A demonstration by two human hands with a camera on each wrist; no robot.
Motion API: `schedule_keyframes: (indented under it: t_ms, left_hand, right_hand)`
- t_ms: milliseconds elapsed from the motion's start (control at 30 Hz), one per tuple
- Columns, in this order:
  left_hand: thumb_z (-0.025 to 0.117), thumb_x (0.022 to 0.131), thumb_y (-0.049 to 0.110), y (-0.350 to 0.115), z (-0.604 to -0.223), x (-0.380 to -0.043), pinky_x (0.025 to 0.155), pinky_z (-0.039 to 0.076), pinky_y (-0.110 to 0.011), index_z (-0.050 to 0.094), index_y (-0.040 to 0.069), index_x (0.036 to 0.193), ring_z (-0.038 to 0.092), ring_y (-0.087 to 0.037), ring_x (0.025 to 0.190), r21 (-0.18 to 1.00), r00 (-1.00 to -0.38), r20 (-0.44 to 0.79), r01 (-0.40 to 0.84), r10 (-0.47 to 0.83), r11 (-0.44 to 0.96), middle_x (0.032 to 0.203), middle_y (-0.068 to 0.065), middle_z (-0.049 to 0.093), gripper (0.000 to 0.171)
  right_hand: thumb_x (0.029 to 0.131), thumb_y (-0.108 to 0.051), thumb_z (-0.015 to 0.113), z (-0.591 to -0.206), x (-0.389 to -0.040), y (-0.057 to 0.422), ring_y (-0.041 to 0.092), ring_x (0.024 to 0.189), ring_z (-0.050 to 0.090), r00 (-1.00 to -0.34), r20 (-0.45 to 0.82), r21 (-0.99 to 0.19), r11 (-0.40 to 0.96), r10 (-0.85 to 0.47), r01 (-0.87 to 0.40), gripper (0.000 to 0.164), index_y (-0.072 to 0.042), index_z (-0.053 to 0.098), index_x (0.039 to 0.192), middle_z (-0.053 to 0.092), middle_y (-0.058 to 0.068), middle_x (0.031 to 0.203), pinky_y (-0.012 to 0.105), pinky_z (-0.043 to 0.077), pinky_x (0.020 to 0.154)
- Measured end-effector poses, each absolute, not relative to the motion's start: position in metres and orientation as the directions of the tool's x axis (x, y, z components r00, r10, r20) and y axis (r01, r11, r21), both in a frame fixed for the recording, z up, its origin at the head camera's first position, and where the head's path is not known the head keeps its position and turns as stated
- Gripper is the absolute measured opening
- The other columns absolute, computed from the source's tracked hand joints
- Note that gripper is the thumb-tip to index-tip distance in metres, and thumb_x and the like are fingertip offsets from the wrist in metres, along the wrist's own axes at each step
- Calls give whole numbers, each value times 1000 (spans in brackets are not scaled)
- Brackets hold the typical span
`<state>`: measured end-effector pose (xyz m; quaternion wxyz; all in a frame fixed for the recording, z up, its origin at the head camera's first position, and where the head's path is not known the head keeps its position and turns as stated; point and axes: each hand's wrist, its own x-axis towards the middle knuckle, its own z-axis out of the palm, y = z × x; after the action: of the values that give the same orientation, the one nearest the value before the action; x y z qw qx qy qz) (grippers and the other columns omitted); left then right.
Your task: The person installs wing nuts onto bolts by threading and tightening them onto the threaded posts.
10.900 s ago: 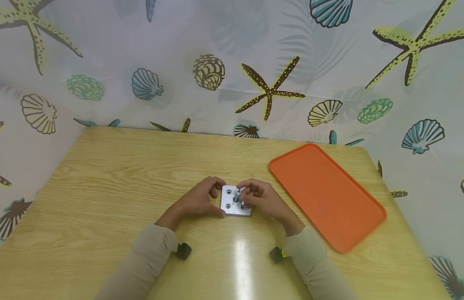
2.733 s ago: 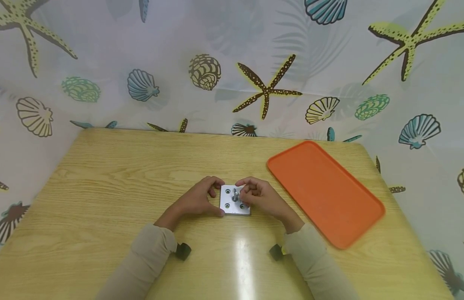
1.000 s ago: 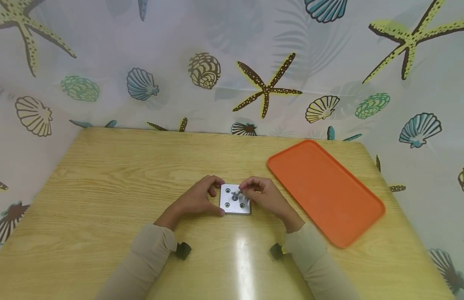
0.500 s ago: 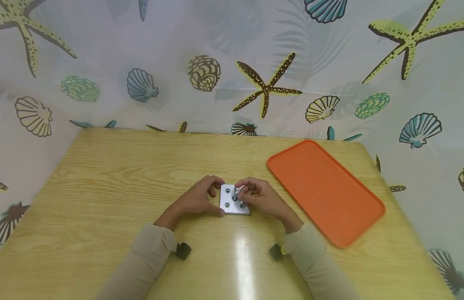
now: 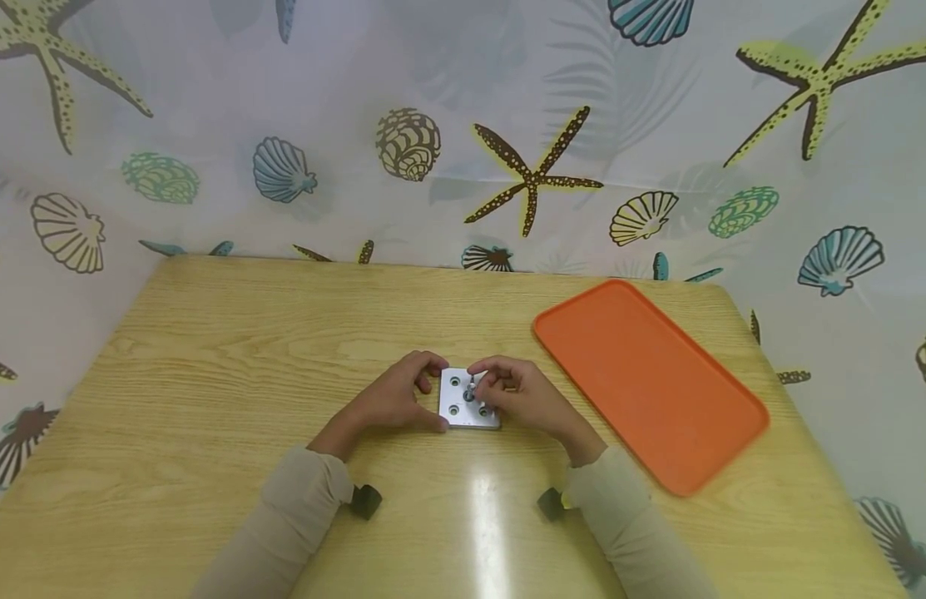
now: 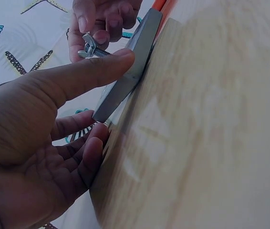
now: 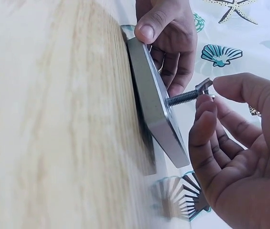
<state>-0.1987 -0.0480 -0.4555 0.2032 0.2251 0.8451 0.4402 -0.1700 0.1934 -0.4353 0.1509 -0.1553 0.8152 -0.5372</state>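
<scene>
A square metal plate (image 5: 470, 418) with holes near its corners lies at the middle of the table. From its centre stands a wing bolt (image 7: 184, 97), much of its thread showing above the plate. My left hand (image 5: 397, 396) grips the plate's left side, thumb on the near edge and fingertips at the far edge. My right hand (image 5: 524, 393) pinches the wings of the bolt between thumb and index finger, the other fingers curled in beneath. Part of the plate's right side is hidden by this hand in the head view.
An orange tray (image 5: 653, 387) rests on the wooden table (image 5: 268, 333) to the right of my right hand. Behind the table hangs a cloth printed with shells and starfish (image 5: 533, 179). A dark block (image 5: 366, 502) sits at each wrist.
My right hand's fingers have shifted around the wing bolt, and its wings have turned from their angle a second ago. The left hand and plate stay in place.
</scene>
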Motion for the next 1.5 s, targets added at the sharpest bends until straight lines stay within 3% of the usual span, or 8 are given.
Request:
schedule_keyframes:
  t_ms: [267, 1067, 1500]
  left_hand:
    - [93, 70, 27, -49, -455, -198, 86, 49, -32, 50, 12, 138, 55, -19, 106, 836, -814, -150, 198, 561, 511, 129, -6, 54, 81]
    - [93, 69, 26, -48, -456, -197, 89, 48, -32, 50, 12, 137, 54, -19, 106, 837, -815, -133, 212, 565, 504, 129, -5, 54, 81]
    - [93, 69, 27, -48, -460, -200, 86, 49, -31, 50, 12, 138, 55, -18, 105, 832, -819, -134, 213, 558, 512, 129, -4, 54, 82]
  right_hand:
    - [96, -6, 61, -434, -169, 194, 14, 79, 60, -907, -86, -932, 355, -413, -73, 26, 0, 63, 121, 65, 20, 95, 21, 52, 67]
    - [99, -7, 57, -437, -171, 197, 14, 75, 57, -919, -100, -941, 335, -381, -36, 15, 3, 65, 107, 64, 15, 93, 22, 51, 67]
    - [98, -5, 57, -438, -171, 198, 13, 75, 57, -906, -104, -953, 303, -411, -28, 17, 6, 63, 110, 62, 12, 91, 23, 51, 69]
